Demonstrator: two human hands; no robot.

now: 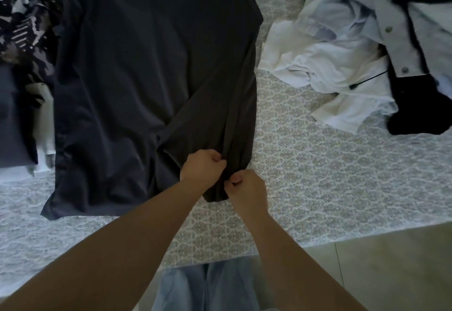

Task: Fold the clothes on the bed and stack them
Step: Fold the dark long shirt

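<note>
We pinch the dark T-shirt at its bunched hem with both hands, left hand and right hand side by side. It lies spread on the patterned bedsheet; white shirts heap at two o'clock.

dim soft indoor light, faint shadows, slight blur, wide-angle edge distortion

Both arms reach forward, left hand and right hand curled, pinching.
</note>
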